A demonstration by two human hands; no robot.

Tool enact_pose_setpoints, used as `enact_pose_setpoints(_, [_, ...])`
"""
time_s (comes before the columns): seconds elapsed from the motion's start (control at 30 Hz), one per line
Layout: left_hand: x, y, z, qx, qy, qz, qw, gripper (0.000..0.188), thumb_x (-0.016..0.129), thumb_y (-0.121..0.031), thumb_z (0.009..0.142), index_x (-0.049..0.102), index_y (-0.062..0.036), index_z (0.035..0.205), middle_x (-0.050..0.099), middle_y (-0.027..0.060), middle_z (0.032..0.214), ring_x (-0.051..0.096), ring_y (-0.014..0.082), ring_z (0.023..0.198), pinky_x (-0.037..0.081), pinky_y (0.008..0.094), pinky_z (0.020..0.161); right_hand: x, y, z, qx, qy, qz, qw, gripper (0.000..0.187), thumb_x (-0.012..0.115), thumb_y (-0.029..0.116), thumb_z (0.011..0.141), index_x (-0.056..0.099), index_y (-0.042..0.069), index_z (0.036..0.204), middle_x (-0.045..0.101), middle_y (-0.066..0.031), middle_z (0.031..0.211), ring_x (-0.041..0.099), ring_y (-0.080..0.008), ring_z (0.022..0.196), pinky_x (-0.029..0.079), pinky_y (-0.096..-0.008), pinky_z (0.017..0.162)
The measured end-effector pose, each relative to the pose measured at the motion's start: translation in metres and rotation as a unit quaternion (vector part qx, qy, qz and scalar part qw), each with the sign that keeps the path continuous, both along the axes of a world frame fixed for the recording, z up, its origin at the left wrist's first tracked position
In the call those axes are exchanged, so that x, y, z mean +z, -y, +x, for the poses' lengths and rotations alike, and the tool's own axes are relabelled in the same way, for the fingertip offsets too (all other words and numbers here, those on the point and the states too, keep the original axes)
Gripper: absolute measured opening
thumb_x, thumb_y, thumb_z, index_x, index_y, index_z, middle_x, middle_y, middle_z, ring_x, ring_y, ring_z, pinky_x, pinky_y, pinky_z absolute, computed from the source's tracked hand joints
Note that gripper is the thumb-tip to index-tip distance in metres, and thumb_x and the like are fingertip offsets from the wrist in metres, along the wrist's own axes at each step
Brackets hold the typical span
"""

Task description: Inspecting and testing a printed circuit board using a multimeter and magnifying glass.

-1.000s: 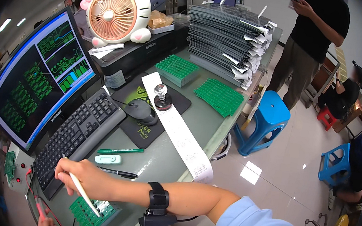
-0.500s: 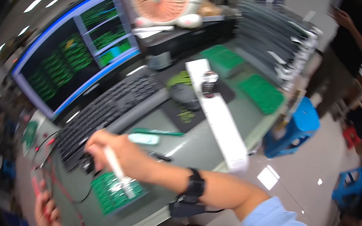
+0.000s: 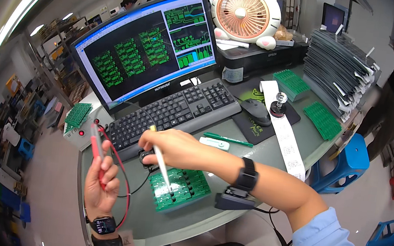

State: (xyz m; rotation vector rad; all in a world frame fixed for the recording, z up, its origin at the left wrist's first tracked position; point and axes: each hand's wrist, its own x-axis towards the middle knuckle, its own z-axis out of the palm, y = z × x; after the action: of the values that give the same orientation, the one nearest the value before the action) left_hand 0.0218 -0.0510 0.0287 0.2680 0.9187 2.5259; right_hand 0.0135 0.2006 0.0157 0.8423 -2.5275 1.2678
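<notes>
My left hand [image 3: 102, 185] is closed around a slim red-handled tool [image 3: 96, 150] with a greyish upper part, held upright left of the keyboard. A red cable [image 3: 126, 183] runs close by this hand; where it joins is unclear. My right hand [image 3: 172, 147] grips a white pen-like stick [image 3: 161, 165], slanting down with its lower end at the green circuit boards [image 3: 183, 190]. Those boards lie in a stack on the desk, with rows of small black parts on top. A small black object [image 3: 146, 157] with a cable sits partly hidden behind my right hand.
Behind are the keyboard [image 3: 179, 108] and monitor [image 3: 136, 56]. A mouse [image 3: 256, 111], a green pen [image 3: 228, 139], a long paper strip [image 3: 289, 141] under a clear-knobbed stamp-like object [image 3: 278, 105], and more green boards [image 3: 322, 120] lie right. A white box [image 3: 80, 131] stands left.
The view has shifted and sharpened. My left hand with the red-handled tool appears higher and nearer the boards. My right hand still holds the white stick over the boards.
</notes>
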Motion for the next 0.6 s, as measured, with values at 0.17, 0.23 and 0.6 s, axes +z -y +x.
enact_pose_setpoints(0.17, [-0.038, 0.005, -0.016, -0.010, 0.027, 0.050, 0.998, 0.037, 0.041, -0.014, 0.102, 0.039, -0.0049, 0.138, 0.046, 0.0016, 0.085, 0.042, 0.0081, 0.066, 0.036, 0.0205, 0.050, 0.003, 0.038, -0.036, -0.017, 0.022, 0.275, 0.961, 0.058, 0.083, 0.039, 0.065, 0.058, 0.007, 0.108, 0.069, -0.0126, 0.091, 0.067, -0.0333, 0.089, 0.052, -0.0439, 0.072])
enact_pose_setpoints(0.23, [-0.042, 0.010, -0.020, -0.003, 0.023, 0.053, 0.998, 0.036, 0.041, -0.013, 0.102, 0.040, -0.0060, 0.137, 0.046, 0.0016, 0.085, 0.043, 0.0083, 0.067, 0.036, 0.0208, 0.050, 0.000, 0.046, -0.048, -0.008, 0.015, 0.332, 0.943, 0.060, 0.083, 0.039, 0.063, 0.058, 0.007, 0.107, 0.069, -0.0124, 0.090, 0.067, -0.0336, 0.090, 0.053, -0.0442, 0.071])
enact_pose_setpoints(0.6, [-0.051, 0.026, -0.032, 0.066, -0.014, 0.217, 0.974, 0.028, 0.044, -0.010, 0.100, 0.048, -0.0072, 0.127, 0.045, 0.0015, 0.085, 0.042, 0.0092, 0.069, 0.036, 0.0220, 0.055, 0.018, 0.013, -0.030, 0.035, -0.198, 0.015, 0.979, 0.060, 0.084, 0.017, 0.064, 0.052, 0.006, 0.113, 0.060, -0.0140, 0.104, 0.062, -0.0320, 0.095, 0.051, -0.0383, 0.079])
